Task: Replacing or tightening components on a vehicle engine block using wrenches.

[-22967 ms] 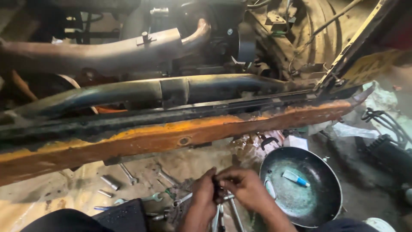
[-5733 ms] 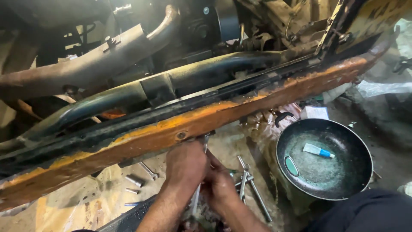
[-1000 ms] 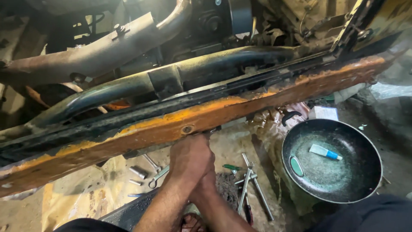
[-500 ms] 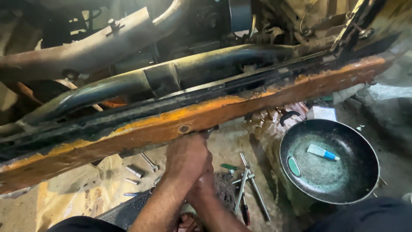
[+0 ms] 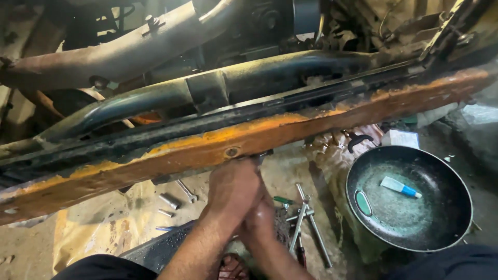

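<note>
Rail (image 5: pixel 249 140), orange and rusty, runs across the view from 8 o'clock to 2 o'clock, and our hands sit right under it near a bolt (image 5: pixel 231 152) in its face. Our left hand (image 5: pixel 233 189) reaches up to the rail's lower edge, fingers curled and knuckles toward us; what it grips, if anything, is hidden, so we cannot tell. Our right hand (image 5: pixel 259 223) lies pressed against the left, just at its 5 o'clock, also curled; its palm is hidden too.

A second ago both hands sat a little lower and farther from the rail; now the left touches its underside, close below the bolt, so the work has moved up onto the rail itself.

At 3 o'clock of the hands, wrenches (image 5: pixel 306 223) lie crossed on the floor. At 9 o'clock lie sockets (image 5: pixel 168 201) and a spanner (image 5: pixel 185 191). Farther out at 3 o'clock sits a dark pan (image 5: pixel 446 171) holding a small tube (image 5: pixel 399 187). Above the rail, black tubing (image 5: pixel 155 101) and a rusty pipe (image 5: pixel 104 59) run alongside.
</note>
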